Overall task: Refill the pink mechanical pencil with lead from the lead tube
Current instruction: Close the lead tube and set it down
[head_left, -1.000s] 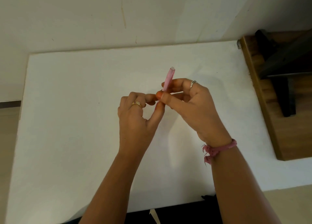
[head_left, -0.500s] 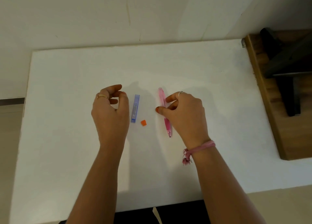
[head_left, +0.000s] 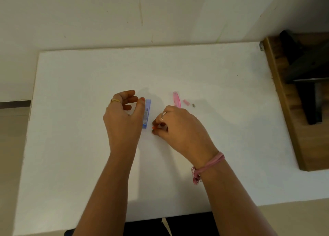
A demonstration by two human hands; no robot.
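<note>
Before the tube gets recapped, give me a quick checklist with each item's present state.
1. Lead tube flat on the white table: ok.
2. Left hand at the tube, thumb against its edge: ok.
3. Orange cap pinched in the right hand fingers: ok.
4. Pink pencil lying free, untouched: ok.
5. Pencil's small pink cap and grey piece beside it, apart: ok.
6. Lead inside pencil: cannot tell.

My slim pink translucent plastic mechanical pencil (head_left: 176, 99) lies flat on the white table (head_left: 71, 146), its near end hidden. Just right of it lie its small pink cap (head_left: 186, 102) and a tiny grey piece (head_left: 193, 105). Left of the pencil lies the flat blue translucent lead tube (head_left: 147, 113); its small orange cap (head_left: 154, 127) sits between.
</note>
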